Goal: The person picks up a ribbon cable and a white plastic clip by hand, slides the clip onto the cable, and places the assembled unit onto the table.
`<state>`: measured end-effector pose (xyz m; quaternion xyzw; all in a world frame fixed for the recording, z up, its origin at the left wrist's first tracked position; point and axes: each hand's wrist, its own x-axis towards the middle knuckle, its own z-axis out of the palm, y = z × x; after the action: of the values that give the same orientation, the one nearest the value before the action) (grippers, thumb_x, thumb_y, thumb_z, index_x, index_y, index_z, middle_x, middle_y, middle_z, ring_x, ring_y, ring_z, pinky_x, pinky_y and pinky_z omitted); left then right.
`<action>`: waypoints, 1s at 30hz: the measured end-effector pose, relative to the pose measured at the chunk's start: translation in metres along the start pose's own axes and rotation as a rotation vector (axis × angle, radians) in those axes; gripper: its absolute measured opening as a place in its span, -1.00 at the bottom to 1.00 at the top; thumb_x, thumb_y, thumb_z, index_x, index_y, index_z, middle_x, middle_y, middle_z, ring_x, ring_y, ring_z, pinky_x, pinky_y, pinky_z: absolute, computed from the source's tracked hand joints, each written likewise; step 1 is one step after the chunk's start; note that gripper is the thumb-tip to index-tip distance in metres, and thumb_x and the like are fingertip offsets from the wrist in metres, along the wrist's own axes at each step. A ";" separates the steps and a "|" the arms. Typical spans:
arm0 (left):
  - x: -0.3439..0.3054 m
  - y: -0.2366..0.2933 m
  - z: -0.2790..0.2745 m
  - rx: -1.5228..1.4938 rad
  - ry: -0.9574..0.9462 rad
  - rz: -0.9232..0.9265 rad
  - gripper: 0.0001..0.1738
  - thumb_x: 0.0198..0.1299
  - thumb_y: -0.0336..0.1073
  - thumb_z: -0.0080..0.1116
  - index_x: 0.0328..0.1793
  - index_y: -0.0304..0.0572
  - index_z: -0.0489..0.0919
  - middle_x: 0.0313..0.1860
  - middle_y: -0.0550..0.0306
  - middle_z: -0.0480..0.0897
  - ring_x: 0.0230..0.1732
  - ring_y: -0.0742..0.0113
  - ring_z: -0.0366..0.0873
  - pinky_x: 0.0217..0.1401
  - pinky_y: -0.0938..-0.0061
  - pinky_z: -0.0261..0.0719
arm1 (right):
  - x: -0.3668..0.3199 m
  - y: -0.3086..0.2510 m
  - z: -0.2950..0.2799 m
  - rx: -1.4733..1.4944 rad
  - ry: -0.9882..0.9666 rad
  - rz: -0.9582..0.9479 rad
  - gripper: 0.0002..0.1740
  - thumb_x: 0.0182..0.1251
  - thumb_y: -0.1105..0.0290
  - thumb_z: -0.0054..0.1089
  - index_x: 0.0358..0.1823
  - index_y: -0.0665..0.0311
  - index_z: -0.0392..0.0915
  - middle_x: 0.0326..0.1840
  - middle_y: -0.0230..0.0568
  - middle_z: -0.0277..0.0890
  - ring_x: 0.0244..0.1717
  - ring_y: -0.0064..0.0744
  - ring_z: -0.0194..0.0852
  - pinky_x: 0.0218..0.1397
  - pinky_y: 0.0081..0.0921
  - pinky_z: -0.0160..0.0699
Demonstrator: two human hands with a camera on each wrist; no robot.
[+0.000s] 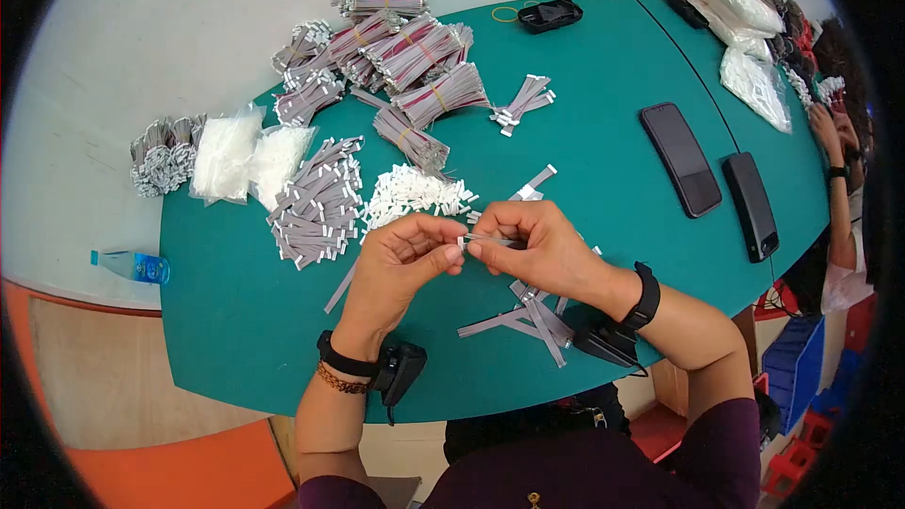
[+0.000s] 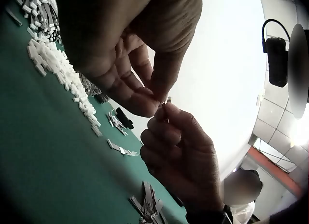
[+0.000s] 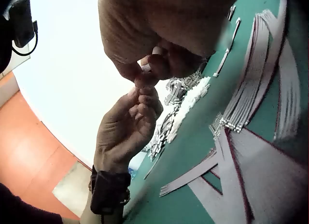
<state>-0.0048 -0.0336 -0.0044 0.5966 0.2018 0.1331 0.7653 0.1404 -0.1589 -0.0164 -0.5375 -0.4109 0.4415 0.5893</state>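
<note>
Both hands meet over the near middle of the table. My left hand pinches a small white plastic connector between thumb and fingertips, mostly covered by them. Opposite it, the right hand holds a grey ribbon cable between thumb and curled fingers. Thin metal wire ends stick up at the fingertips in the left wrist view. A heap of loose white connectors lies just beyond the left hand. Several grey ribbon cables lie below the right hand.
Cables with white ends are piled at left, beside clear bags. Rubber-banded cable bundles are stacked at the back. A phone and a black case lie at right; a bottle is left. Another person's hand is far right.
</note>
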 end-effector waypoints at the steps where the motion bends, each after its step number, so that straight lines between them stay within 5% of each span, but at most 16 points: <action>1: 0.000 0.001 0.001 0.002 0.000 0.003 -0.75 0.13 -0.47 0.21 -0.04 -0.35 0.55 -0.32 0.18 0.60 -0.32 0.49 0.54 -0.20 0.62 0.53 | 0.000 0.001 0.000 -0.020 0.006 -0.007 -0.85 0.25 0.41 0.15 -0.44 0.32 0.49 -0.65 -0.52 0.34 -0.61 -0.82 0.15 -0.59 -0.72 0.08; 30: -0.003 0.000 0.000 0.108 0.031 0.041 -0.82 0.11 -0.50 0.23 -0.14 -0.40 0.60 -0.29 0.08 0.65 -0.32 0.49 0.58 -0.24 0.63 0.57 | -0.004 -0.007 0.000 -0.136 -0.033 0.001 -0.87 0.25 0.45 0.12 -0.44 0.34 0.48 -0.68 -0.45 0.28 -0.59 -0.74 0.11 -0.57 -0.62 0.12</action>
<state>-0.0071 -0.0351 -0.0042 0.6390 0.2081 0.1471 0.7258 0.1397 -0.1625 -0.0090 -0.5693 -0.4492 0.4216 0.5443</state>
